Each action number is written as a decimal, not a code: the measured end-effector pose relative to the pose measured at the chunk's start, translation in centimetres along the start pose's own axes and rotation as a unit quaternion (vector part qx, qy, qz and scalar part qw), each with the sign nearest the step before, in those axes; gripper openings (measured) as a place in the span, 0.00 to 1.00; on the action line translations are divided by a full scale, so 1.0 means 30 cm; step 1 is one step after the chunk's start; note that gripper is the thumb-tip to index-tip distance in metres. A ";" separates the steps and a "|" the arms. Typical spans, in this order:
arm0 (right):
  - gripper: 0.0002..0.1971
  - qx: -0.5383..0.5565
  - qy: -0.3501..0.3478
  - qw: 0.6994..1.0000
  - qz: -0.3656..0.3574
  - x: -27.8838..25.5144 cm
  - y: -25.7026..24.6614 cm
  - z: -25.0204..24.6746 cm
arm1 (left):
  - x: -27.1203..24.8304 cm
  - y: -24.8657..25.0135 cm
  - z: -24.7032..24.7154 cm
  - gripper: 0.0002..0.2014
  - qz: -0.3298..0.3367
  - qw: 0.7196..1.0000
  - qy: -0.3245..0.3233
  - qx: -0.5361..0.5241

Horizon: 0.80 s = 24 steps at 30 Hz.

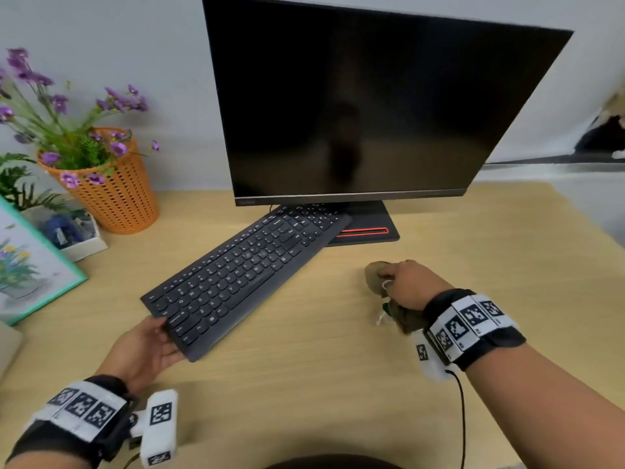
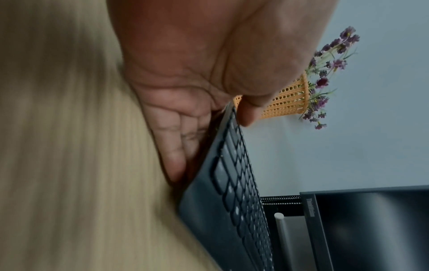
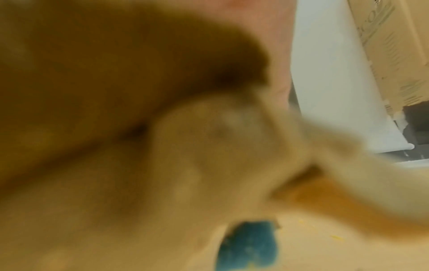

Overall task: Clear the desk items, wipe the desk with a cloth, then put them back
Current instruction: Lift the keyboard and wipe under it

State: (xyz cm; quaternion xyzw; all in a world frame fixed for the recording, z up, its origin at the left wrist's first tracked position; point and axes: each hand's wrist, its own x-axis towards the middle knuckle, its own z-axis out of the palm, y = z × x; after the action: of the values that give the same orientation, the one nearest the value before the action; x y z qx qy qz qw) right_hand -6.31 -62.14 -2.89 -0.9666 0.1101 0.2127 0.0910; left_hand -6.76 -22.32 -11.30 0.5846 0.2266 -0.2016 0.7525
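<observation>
Wooden counter [image 1: 304, 384]: keyboard [image 1: 243, 275] lies diagonally, near end pinched in left hand [image 1: 145, 350], far end under the monitor [image 1: 372, 106]; right hand [image 1: 411, 284] grips bunched cloth [image 1: 373, 274] just right of it.

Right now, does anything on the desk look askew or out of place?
Yes: the keyboard sits diagonally, its far end propped on the monitor base. The left hand grips its near corner. The right hand holds a bunched cloth on the desk.
</observation>
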 end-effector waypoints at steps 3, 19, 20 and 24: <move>0.24 0.013 -0.008 1.000 0.009 -0.007 0.024 0.007 | 0.018 0.024 0.028 0.22 -0.006 0.999 0.039 -0.015; 0.24 0.052 0.010 0.998 -0.016 0.029 -0.010 0.019 | 0.153 0.038 0.095 0.28 -0.066 0.940 0.333 0.042; 0.24 0.054 0.011 0.998 -0.017 0.027 -0.008 0.020 | 0.157 0.031 0.092 0.30 -0.062 0.938 0.337 0.042; 0.23 0.063 0.018 0.998 -0.009 0.021 0.016 0.012 | 0.166 0.003 0.106 0.37 0.010 0.917 0.365 0.158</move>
State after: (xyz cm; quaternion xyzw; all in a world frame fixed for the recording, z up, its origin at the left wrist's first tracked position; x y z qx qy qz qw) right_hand -6.01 -62.62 -3.53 -0.9637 0.1159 0.1868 0.1518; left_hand -2.32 -25.59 -13.42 0.7312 0.4449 0.0001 0.5171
